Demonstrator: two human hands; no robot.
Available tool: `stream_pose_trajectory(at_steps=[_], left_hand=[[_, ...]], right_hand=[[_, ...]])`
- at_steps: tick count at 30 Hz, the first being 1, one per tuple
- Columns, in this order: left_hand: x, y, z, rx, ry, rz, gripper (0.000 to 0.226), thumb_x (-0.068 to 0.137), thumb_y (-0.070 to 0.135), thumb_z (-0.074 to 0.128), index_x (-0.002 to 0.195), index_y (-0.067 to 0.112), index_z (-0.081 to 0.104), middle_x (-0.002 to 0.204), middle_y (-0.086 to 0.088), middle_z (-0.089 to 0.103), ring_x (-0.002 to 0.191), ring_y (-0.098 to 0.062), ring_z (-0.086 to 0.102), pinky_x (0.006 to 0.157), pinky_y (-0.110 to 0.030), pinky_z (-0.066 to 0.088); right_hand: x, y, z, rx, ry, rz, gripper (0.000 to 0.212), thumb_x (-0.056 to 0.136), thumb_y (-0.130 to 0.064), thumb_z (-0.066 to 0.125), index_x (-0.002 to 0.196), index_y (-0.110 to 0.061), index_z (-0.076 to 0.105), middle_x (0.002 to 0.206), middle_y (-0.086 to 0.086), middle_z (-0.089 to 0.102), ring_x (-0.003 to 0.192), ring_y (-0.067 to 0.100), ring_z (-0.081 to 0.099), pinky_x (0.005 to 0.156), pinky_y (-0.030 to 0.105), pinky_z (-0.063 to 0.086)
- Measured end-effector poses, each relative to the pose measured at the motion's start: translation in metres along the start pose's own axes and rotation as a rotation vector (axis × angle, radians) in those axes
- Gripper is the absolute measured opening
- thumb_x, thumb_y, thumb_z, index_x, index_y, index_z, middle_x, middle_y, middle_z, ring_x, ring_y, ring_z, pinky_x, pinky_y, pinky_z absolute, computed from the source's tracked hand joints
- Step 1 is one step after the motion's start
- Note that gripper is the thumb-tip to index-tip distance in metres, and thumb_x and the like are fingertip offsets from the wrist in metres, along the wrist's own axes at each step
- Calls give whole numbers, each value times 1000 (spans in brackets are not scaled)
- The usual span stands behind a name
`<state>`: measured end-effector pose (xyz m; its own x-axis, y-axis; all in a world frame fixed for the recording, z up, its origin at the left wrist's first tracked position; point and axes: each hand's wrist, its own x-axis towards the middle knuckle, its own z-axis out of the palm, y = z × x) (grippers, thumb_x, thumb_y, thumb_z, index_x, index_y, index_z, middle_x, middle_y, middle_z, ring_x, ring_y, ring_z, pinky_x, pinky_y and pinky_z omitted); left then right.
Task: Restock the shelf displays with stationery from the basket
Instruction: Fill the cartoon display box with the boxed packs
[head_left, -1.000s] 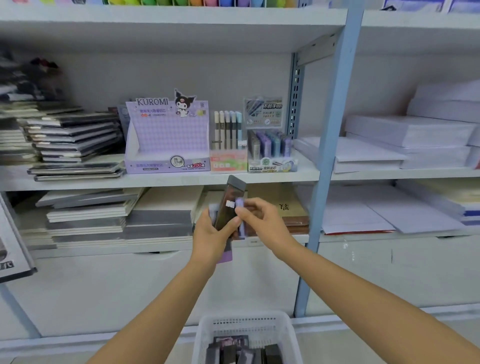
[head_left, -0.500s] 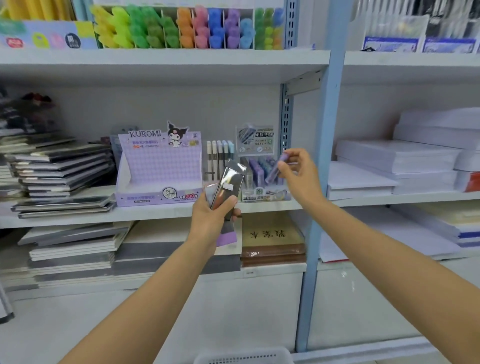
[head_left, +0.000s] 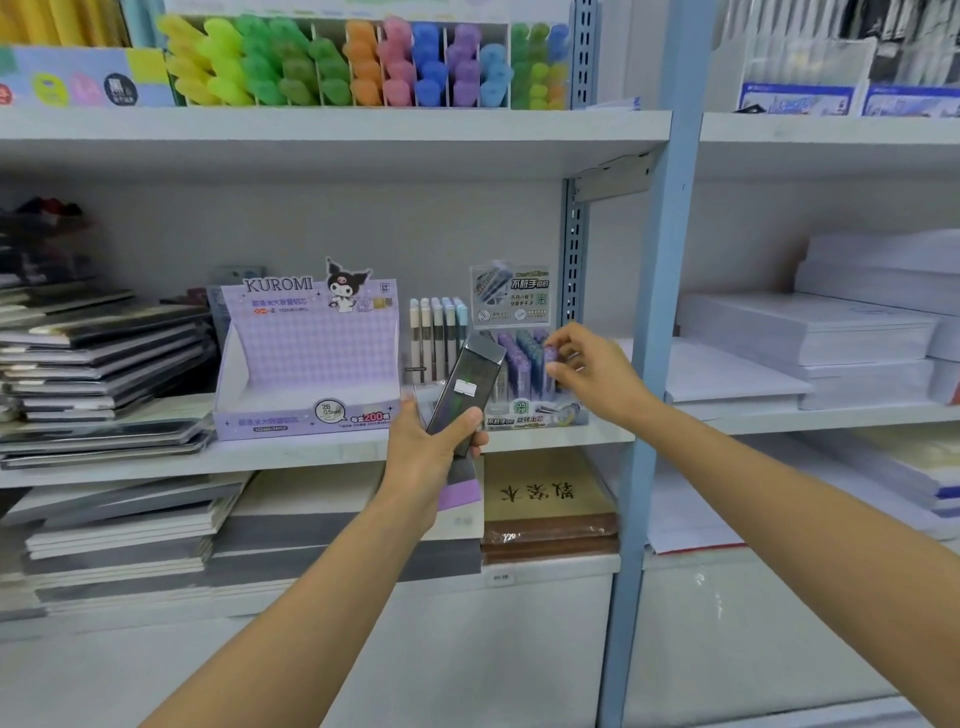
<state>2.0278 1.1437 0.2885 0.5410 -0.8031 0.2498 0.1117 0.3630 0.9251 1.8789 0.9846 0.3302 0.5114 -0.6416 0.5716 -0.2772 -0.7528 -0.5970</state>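
Head: left hand (head_left: 428, 457) grips about three cases (head_left: 464, 391); right hand (head_left: 597, 376) pinches one purple case (head_left: 550, 356).

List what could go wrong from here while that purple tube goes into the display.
1. The right hand only pinches the purple tube at its fingertips. The display looks tightly packed, so it may jam or topple neighbours.
2. The left hand grips several cases loosely fanned; the purple case sticking out below could slip.
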Motion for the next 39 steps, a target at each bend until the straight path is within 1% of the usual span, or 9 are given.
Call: stream_pose_trajectory(at_steps=[3, 9, 15, 18, 22, 28, 31, 34, 39], left_hand=[[2, -2, 0, -1, -11, -6, 47, 85, 5, 70, 126, -1, 47, 82, -9, 71, 64, -17, 67, 61, -24, 57], [3, -3, -1, -2, -18, -27, 48, 85, 5, 71, 127, -1, 48, 81, -10, 72, 64, -16, 67, 62, -24, 57], [0, 0, -3, 12, -28, -48, 61, 84, 7, 73, 136, 1, 42, 79, -8, 72, 66, -17, 67, 61, -23, 55], [-3, 4, -4, 47, -30, -53, 55, 82, 9, 75, 129, 0, 47, 77, -6, 72, 66, -17, 66, 61, -24, 56], [-11, 10, -9, 66, -55, -63, 67, 83, 12, 75, 138, -1, 39, 83, -9, 74, 66, -19, 66, 62, -26, 56], [-21, 29, -34, -20, -148, -197, 42, 95, 48, 49, 117, 16, 63, 103, -18, 73, 76, -25, 68, 72, -33, 57], [-23, 37, -49, 59, -133, -141, 51, 80, 44, 68, 116, 8, 65, 102, -14, 73, 76, -23, 65, 79, -37, 54], [-25, 50, -62, 75, -71, -131, 66, 61, 42, 81, 113, 5, 65, 95, -10, 72, 76, -22, 65, 77, -37, 54], [-18, 66, -95, 2, 8, -115, 43, 80, 39, 70, 109, 8, 65, 85, -11, 72, 66, -20, 67, 73, -35, 56]], right_hand=[[-3, -1, 7, -29, 44, -34, 29, 90, -8, 62, 113, -21, 50, 88, -6, 59, 75, 5, 58, 64, 15, 46], [-9, 10, 17, -134, 155, -94, 12, 88, -11, 66, 96, -18, 60, 98, -4, 51, 83, 7, 51, 73, 7, 36], [-7, -7, 11, -45, 225, -63, 16, 92, -24, 62, 105, -15, 64, 107, -1, 50, 88, 11, 52, 78, 15, 38], [-11, -31, 14, 330, 88, -5, 30, 94, -28, 60, 121, -15, 58, 107, 3, 62, 70, 9, 62, 61, 16, 49], [-16, -54, 31, 599, -132, 84, 27, 93, -11, 61, 119, -5, 60, 80, 7, 66, 49, 8, 56, 44, 19, 45], [-17, -79, 40, 803, -196, 165, 27, 98, -16, 53, 119, 1, 54, 86, 13, 63, 61, 14, 58, 55, 20, 49], [-16, -96, 49, 795, -225, 172, 30, 94, -30, 59, 105, -3, 54, 86, 13, 65, 62, 15, 57, 60, 26, 47], [-11, -112, 62, 754, -218, 160, 22, 90, -18, 66, 101, -6, 51, 81, 9, 63, 62, 14, 59, 63, 28, 50], [7, -135, 86, 628, -207, 124, 37, 87, 0, 64, 119, -13, 50, 121, 11, 58, 91, 18, 65, 72, 23, 56]])
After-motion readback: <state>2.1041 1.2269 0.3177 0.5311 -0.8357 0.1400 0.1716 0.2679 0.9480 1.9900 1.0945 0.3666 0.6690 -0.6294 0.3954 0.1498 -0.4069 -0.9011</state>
